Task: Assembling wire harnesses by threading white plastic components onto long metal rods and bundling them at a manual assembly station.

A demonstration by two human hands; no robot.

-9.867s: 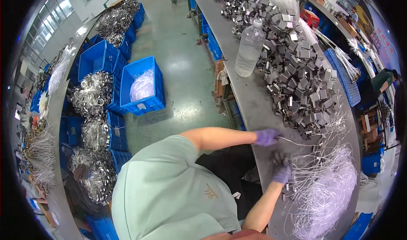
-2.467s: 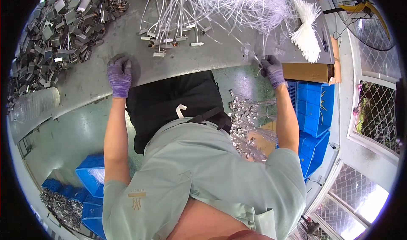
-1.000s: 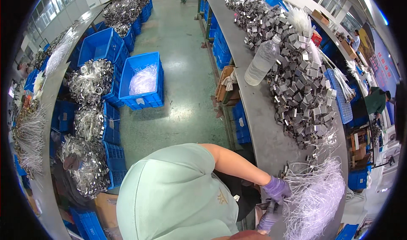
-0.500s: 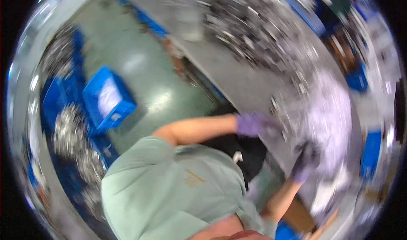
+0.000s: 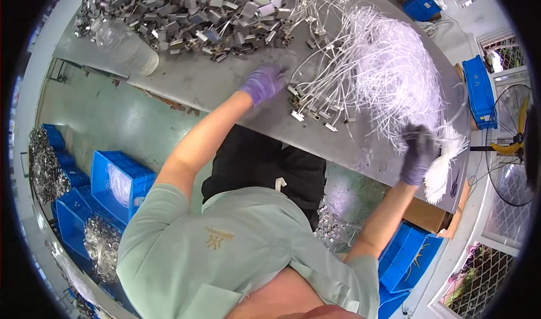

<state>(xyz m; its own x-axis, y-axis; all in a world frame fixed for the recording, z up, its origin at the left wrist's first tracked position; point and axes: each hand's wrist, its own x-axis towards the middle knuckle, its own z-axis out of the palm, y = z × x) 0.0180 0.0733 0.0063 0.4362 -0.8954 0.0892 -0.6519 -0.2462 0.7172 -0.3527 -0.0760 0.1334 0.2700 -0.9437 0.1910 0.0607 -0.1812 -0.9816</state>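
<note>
My left hand (image 5: 265, 84), in a purple glove with dark fingertips, is over the grey metal table (image 5: 194, 85), just left of the white cables' connector ends. Its fingers look loosely bent and apart, with nothing visible in them. My right hand (image 5: 418, 153), gloved in purple and dark grey, is at the near right edge of a big tangled heap of thin white cables (image 5: 394, 65). Its fingers are blurred, so whether they grip a strand is unclear. Right beside it lies a bundle of white strips (image 5: 442, 170). Small connectors (image 5: 315, 115) end the cables.
A pile of small metal-cased parts (image 5: 220, 15) covers the table's far left. A clear plastic bottle (image 5: 127, 46) lies by it. Blue bins (image 5: 115, 184) stand on the floor at left, more blue bins (image 5: 408, 257) at lower right. A fan (image 5: 507, 144) stands at the right.
The view has swung and become sharper. My hands are now farther apart: the left is near the metal-cased parts, the right is still by the white cables.
</note>
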